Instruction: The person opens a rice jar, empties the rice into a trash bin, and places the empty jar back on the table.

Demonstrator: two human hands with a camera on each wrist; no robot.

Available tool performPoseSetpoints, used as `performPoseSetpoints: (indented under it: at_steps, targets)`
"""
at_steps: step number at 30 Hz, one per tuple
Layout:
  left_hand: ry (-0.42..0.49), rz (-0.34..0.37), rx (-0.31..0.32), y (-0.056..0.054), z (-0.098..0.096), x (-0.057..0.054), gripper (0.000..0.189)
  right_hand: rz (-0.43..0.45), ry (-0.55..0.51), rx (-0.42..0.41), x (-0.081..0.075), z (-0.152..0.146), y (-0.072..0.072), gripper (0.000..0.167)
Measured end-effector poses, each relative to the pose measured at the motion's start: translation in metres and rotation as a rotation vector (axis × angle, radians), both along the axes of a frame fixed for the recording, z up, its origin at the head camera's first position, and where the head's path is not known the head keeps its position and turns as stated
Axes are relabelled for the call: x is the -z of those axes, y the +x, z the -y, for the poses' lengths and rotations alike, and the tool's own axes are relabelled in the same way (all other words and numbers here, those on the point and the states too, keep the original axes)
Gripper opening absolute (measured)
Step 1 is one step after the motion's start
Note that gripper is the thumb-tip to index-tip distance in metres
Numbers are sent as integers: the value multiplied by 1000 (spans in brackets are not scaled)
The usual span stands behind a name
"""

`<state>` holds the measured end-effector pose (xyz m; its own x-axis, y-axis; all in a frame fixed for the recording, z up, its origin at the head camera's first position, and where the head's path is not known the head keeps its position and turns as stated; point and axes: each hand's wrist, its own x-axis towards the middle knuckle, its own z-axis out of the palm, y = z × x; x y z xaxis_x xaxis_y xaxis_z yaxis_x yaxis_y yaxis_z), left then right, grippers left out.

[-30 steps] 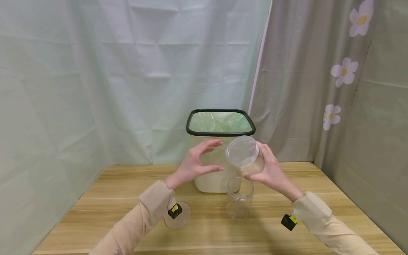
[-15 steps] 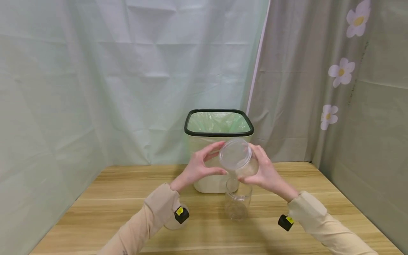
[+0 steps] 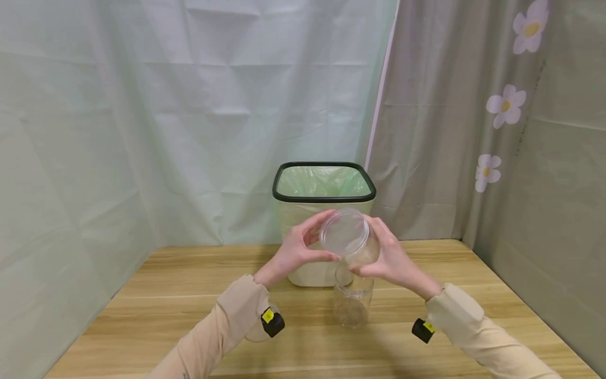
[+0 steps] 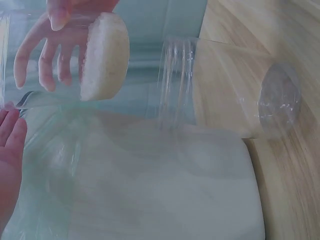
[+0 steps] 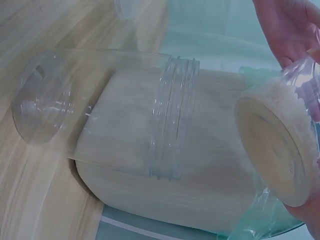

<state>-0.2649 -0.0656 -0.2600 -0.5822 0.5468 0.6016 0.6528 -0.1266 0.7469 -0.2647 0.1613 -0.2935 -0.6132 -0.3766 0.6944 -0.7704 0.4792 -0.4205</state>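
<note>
Clear plastic jar with pale, grain-like contents (image 4: 107,57), apparently capped by a round translucent lid (image 3: 344,231), is held in the air just below the middle of the head view, tilted with its lid towards the camera. The right hand (image 3: 390,258) grasps its body, thumb in front and fingers behind. The left hand (image 3: 295,250) curves fingers and thumb round the lid's rim; how firmly it presses, I cannot tell.

Below them, a lidless clear plastic jar with a threaded neck (image 3: 351,310) stands upright on the light wood-grain table (image 3: 165,295), with no contents visible inside. A clear round disc (image 3: 255,334), seemingly its lid, lies lower left of it, partly hidden by the left wrist's camera. Behind stands a cream bin (image 3: 312,275) with a black rim and pale green liner.

So one jar is uncapped; the held one looks lidded, its contents inside against the base. Uncapping it seems the step in hand and not yet done.
</note>
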Motion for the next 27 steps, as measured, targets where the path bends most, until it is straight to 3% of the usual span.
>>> performPoseSetpoints:
  at_steps: [14, 27]
  targets:
    - [12, 40, -26, -2, 0, -1, 71, 9, 16, -13, -5, 2, 0, 93]
    - [43, 52, -102, 2, -2, -3, 66, 24, 11, 51, -9, 8, -2, 95]
